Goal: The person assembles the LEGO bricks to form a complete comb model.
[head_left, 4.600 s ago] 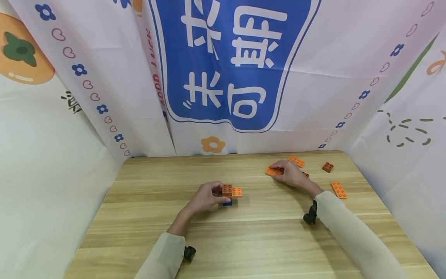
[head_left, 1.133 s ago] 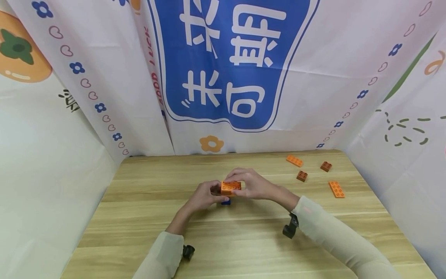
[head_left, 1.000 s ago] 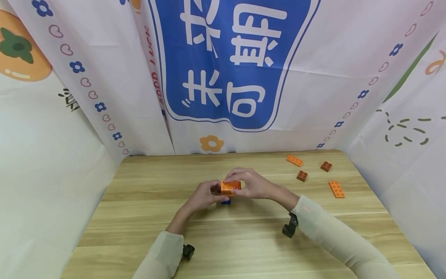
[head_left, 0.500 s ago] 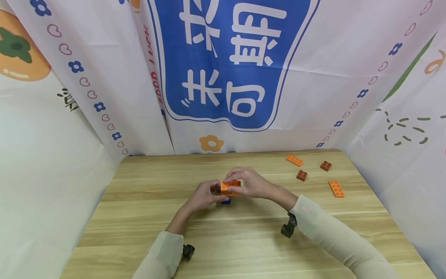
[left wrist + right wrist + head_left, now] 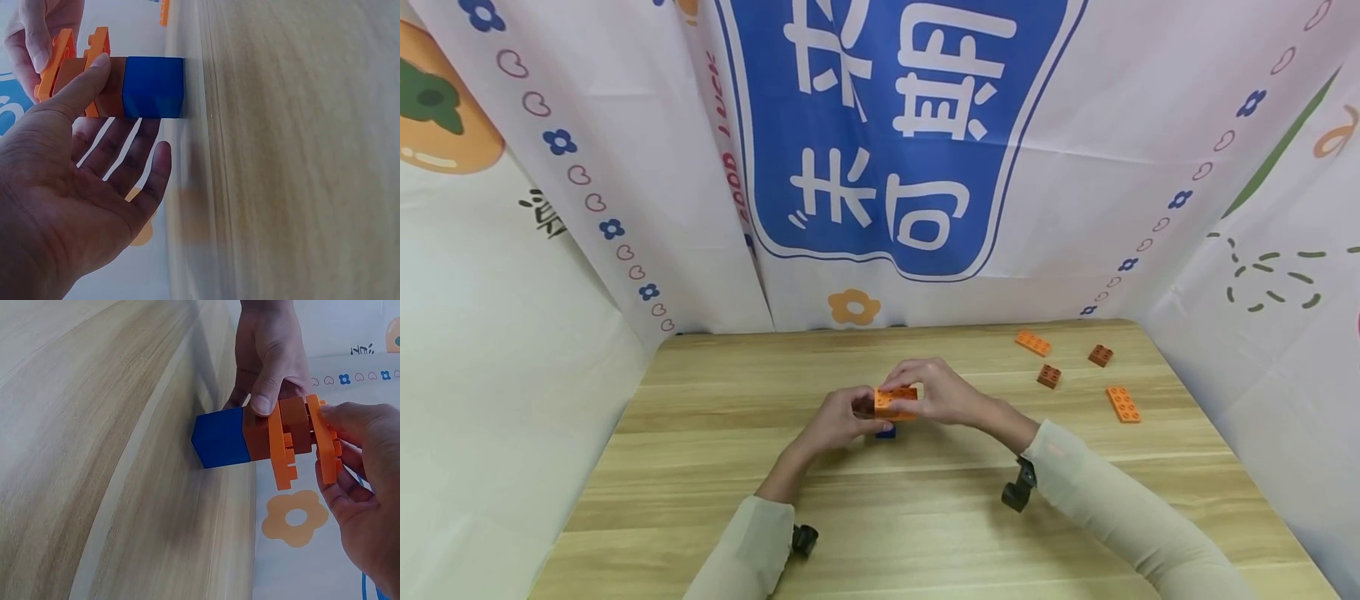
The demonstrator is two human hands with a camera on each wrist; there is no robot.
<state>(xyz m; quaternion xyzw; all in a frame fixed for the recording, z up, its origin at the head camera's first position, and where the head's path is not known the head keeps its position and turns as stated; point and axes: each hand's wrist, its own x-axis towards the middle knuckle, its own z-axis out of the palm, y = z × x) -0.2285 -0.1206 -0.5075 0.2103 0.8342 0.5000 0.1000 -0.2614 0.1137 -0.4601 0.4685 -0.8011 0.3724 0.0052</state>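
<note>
A stack of toy building bricks stands upright at mid-table: a blue block (image 5: 222, 439) at the bottom, a brown brick (image 5: 255, 437), an orange plate (image 5: 280, 459), a second brown brick (image 5: 296, 425), and another orange plate (image 5: 322, 440) on top. In the right wrist view, the top plate sits slightly tilted against the brick under it. My left hand (image 5: 838, 423) holds the stack's lower part, thumb at the front and fingers behind. My right hand (image 5: 951, 396) pinches the top orange plate between thumb and fingers, covering part of its studs.
To the right on the wooden table (image 5: 925, 517) lie an orange plate (image 5: 1033, 342) at the back, a brown brick (image 5: 1049, 376), another brown brick (image 5: 1101, 356) and a further orange plate (image 5: 1123, 405). A printed cloth (image 5: 1060, 225) hangs behind the table.
My right hand has brought an orange plate from the back right onto the stack. Over the last second its thumb has moved over the plate's studs; my left hand stays in place.
</note>
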